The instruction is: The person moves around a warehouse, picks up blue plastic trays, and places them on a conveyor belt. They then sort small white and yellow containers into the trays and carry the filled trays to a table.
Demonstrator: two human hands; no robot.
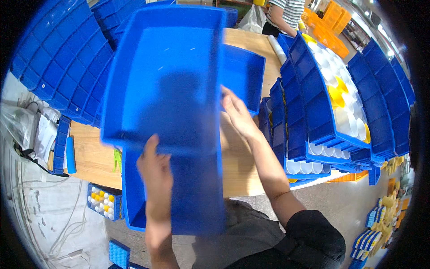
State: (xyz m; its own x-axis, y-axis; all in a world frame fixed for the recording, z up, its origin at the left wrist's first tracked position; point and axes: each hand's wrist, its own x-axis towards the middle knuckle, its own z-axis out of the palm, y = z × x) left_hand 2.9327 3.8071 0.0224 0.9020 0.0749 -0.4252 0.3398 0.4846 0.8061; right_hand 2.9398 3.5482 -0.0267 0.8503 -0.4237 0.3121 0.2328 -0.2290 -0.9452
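A shallow empty blue plastic bin (172, 58) is raised and tilted before me, its inside facing me and a dark shadow across it. My left hand (155, 172) holds its near rim, thumb over the edge. At its right side, my right hand (237, 112) grips the rim; some fingertips are hidden behind it. Below, a second blue bin (134, 208) lies at the table's near edge, partly covered by the raised one. Another blue bin (248, 74) rests on the wooden table behind, partly hidden. The raised bin's right edge is blurred.
Tall stacks of blue bins (58, 58) stand at the left. On the right, stacked bins (309, 94) hold white and yellow cups (336, 89). A blue roll (70, 154) and a green tool (117, 159) are near the table's left side. Another person (286, 15) stands beyond the table.
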